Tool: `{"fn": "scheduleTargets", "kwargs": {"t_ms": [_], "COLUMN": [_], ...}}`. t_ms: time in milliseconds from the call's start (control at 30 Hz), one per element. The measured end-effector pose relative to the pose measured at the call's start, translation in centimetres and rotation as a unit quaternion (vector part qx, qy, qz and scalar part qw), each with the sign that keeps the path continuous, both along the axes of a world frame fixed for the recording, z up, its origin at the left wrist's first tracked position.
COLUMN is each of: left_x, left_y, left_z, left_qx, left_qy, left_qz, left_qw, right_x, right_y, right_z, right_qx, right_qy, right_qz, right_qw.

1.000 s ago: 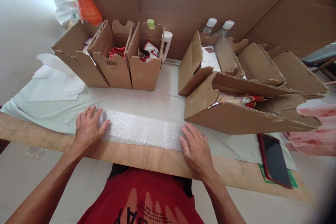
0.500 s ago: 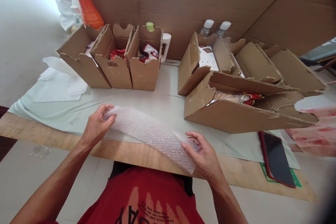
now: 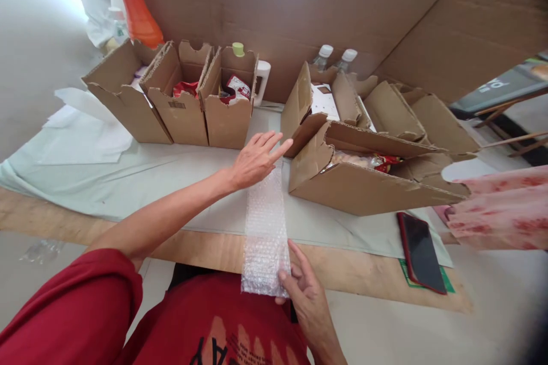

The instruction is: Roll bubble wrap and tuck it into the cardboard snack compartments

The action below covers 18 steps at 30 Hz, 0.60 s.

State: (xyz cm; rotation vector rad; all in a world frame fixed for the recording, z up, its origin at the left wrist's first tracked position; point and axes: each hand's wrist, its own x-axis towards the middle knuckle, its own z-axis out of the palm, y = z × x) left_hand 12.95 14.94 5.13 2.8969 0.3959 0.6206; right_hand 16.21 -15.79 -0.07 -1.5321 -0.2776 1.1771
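A strip of bubble wrap [image 3: 266,228] lies lengthwise away from me on the pale cloth [image 3: 192,211], its near end hanging past the table edge. My left hand [image 3: 258,161] is at the far end of the strip, fingers spread and palm down, hiding that end. At the near right corner, my right hand [image 3: 302,291] pinches the bubble wrap between thumb and fingers. Close to my left fingertips are a cardboard box [image 3: 229,122] with red and white packets and a long cardboard box [image 3: 372,188] holding packaged food.
More cardboard boxes [image 3: 184,122] stand along the back. Behind them are an orange bottle [image 3: 141,14] and clear bottles with white caps [image 3: 346,59]. White sheets [image 3: 85,134] lie at left, a phone [image 3: 422,251] at right. A person's pale sleeve [image 3: 92,0] shows at upper left.
The bubble wrap has turned from slanting sideways to pointing away from me. My left hand has moved right and forward and spread out. My right hand has come lower and nearer my body.
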Motion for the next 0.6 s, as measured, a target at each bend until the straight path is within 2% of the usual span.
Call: {"fn": "scheduleTargets", "kwargs": {"t_ms": [100,200,267,333,433,467,533,567,600], "left_x": [-5.8,-12.3,-14.4,-14.2,-11.6,-10.6,-9.2,-8.7,-8.3], "left_y": [-3.6,-8.6,-11.5,-13.1,-12.9,-12.3,-11.0,-10.5,-10.1], "left_z": [-1.0,-1.5,-1.8,-2.7,-4.6,-5.3,-6.3,-6.7,-7.0], "left_qx": [-0.108,-0.277,-0.325,-0.339,-0.318,-0.305,-0.28,-0.273,-0.268], "left_qy": [-0.017,0.06,0.073,0.031,-0.026,-0.023,0.006,0.025,0.043], "left_qz": [-0.052,-0.122,-0.119,-0.058,0.092,0.128,0.16,0.161,0.16], "left_qw": [0.993,0.951,0.935,0.939,0.943,0.943,0.947,0.948,0.949], "right_x": [-0.5,-0.3,0.0,0.4,1.1,1.4,2.1,2.4,2.8], "right_y": [0.2,0.9,1.8,2.8,3.4,3.3,3.0,2.8,2.8], "right_z": [0.1,0.6,1.0,1.4,1.5,1.4,0.9,0.6,0.3], "right_qx": [-0.006,0.012,0.043,0.075,0.101,0.101,0.095,0.096,0.1], "right_qy": [0.032,0.093,0.127,0.143,0.102,0.051,-0.119,-0.226,-0.332], "right_qz": [0.008,-0.014,-0.033,-0.038,-0.039,-0.038,-0.021,0.002,0.035], "right_qw": [0.999,0.995,0.99,0.986,0.989,0.993,0.988,0.969,0.937]}}
